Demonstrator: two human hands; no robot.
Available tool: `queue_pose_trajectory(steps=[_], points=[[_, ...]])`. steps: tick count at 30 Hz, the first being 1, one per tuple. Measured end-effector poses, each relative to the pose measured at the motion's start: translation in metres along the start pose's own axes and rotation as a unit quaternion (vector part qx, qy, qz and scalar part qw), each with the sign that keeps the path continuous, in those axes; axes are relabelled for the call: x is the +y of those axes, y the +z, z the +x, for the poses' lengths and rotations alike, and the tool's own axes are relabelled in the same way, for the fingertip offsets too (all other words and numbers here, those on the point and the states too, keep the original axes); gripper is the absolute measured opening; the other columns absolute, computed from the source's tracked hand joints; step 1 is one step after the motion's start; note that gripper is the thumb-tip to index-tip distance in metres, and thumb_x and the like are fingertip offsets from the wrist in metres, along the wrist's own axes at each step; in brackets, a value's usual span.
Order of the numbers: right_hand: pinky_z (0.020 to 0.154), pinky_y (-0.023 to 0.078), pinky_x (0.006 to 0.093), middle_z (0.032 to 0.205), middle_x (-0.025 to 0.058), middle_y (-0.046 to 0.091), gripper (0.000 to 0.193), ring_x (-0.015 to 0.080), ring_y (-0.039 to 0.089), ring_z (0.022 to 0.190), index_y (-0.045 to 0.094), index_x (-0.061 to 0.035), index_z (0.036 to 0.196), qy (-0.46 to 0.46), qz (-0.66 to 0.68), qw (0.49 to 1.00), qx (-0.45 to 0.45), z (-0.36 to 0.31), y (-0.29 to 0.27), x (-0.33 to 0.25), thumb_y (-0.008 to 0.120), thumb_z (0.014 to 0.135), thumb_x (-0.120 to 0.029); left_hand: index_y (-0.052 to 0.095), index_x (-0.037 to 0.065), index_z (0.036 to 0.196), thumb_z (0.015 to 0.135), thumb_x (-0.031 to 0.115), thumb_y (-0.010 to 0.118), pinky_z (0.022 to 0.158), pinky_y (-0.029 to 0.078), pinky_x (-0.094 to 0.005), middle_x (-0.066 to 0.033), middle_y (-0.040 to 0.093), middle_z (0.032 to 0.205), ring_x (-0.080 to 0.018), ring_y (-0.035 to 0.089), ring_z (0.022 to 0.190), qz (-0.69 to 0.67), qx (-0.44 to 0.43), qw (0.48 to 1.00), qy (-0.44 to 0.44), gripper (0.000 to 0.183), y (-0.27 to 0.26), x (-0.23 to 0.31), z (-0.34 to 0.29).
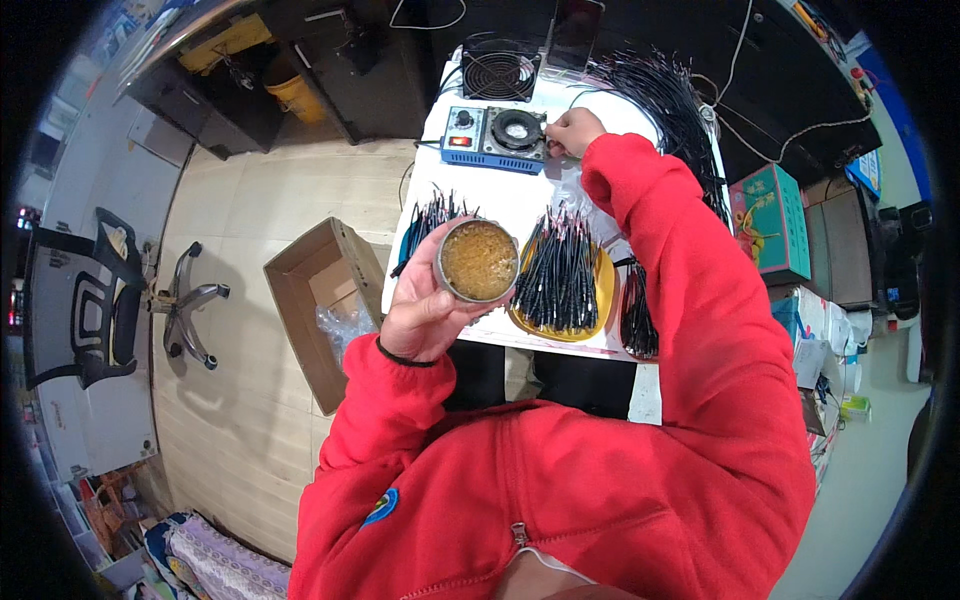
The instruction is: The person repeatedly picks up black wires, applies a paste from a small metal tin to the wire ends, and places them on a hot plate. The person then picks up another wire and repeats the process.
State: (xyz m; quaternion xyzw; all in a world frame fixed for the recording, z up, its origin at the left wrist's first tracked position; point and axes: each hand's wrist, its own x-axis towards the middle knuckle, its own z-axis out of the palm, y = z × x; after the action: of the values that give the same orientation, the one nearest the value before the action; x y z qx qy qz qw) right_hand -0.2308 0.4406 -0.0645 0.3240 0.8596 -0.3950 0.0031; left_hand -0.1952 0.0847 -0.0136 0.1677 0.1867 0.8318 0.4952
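Note:
My left hand [418, 312] is wrapped round a round metal tin [479, 262] of amber, grainy, rosin-like material, held above the near part of the white table with its open top facing up. At the far side, my right hand [574, 131] is closed in a pinch beside the right end of a blue solder pot [490, 158] with a knob and a lit switch. Whatever its fingers grip is too small to make out. Black wires [558, 275] with stripped-looking ends lie bunched on a yellow tray [604, 292] right of the tin.
A black fan [498, 75] stands behind the solder pot. More black wires [655, 95] spread over the table's far right. An open cardboard box [318, 300] sits left of the table [425, 150], and an office chair [110, 300] farther left. A green carton [770, 222] stands at the right.

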Motion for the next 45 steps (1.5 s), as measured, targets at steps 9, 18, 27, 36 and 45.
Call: queue_pose_trajectory(steps=[9, 18, 27, 36, 45], points=[[0.046, 0.044, 0.0241, 0.068, 0.0087, 0.068, 0.018, 0.0099, 0.060, 0.053, 0.069, 0.0020, 0.080, 0.040, 0.082, 0.996, -0.025, -0.003, -0.005, 0.000, 0.064, 0.085, -0.014, 0.024, 0.005, 0.143, 0.078, 0.010, 0.071, 0.104, 0.039, -0.0545, -0.0198, 0.038, 0.140, -0.0389, 0.040, 0.131, 0.024, 0.018, 1.000, 0.007, 0.081, 0.001, -0.001, -0.001], [0.047, 0.045, 0.0263, 0.062, 0.0063, 0.067, 0.020, 0.0104, 0.055, 0.048, 0.070, -0.0017, 0.067, -0.003, 0.008, 0.997, -0.079, -0.001, -0.010, -0.004, 0.067, 0.080, -0.017, 0.025, 0.006, 0.143, 0.078, 0.008, 0.070, 0.104, 0.039, -0.0545, -0.0205, 0.037, 0.141, -0.0420, 0.036, 0.133, 0.017, 0.020, 1.000, 0.007, 0.079, -0.002, -0.001, -0.001], [0.047, 0.046, 0.0256, 0.076, 0.0093, 0.068, 0.012, 0.0141, 0.063, 0.055, 0.060, -0.0010, 0.091, 0.045, 0.153, 0.987, -0.028, -0.007, -0.017, -0.004, 0.057, 0.087, -0.012, 0.024, 0.001, 0.143, 0.078, 0.010, 0.072, 0.104, 0.041, -0.0516, -0.0222, 0.032, 0.145, -0.0407, 0.033, 0.135, 0.008, 0.024, 1.000, 0.009, 0.081, -0.004, -0.001, -0.001], [0.056, 0.045, 0.0194, 0.078, 0.0055, 0.063, 0.016, 0.0090, 0.057, 0.063, 0.054, -0.0045, 0.088, -0.090, 0.325, 0.932, -0.131, -0.158, -0.078, -0.043, 0.044, 0.096, -0.014, 0.025, 0.011, 0.144, 0.080, 0.010, 0.071, 0.102, 0.043, -0.0506, -0.0193, 0.038, 0.141, -0.0413, 0.038, 0.132, -0.018, 0.001, 1.000, -0.004, 0.079, 0.010, -0.009, -0.010], [0.060, 0.048, 0.0181, 0.082, 0.0070, 0.066, 0.017, 0.0075, 0.061, 0.068, 0.059, 0.0040, 0.102, -0.164, 0.313, 0.929, -0.112, -0.292, -0.077, -0.064, 0.059, 0.092, -0.010, 0.026, 0.010, 0.142, 0.079, 0.002, 0.068, 0.102, 0.042, -0.0529, -0.0184, 0.039, 0.140, -0.0413, 0.039, 0.131, -0.007, -0.049, 0.999, -0.011, 0.076, 0.042, -0.020, -0.034]])
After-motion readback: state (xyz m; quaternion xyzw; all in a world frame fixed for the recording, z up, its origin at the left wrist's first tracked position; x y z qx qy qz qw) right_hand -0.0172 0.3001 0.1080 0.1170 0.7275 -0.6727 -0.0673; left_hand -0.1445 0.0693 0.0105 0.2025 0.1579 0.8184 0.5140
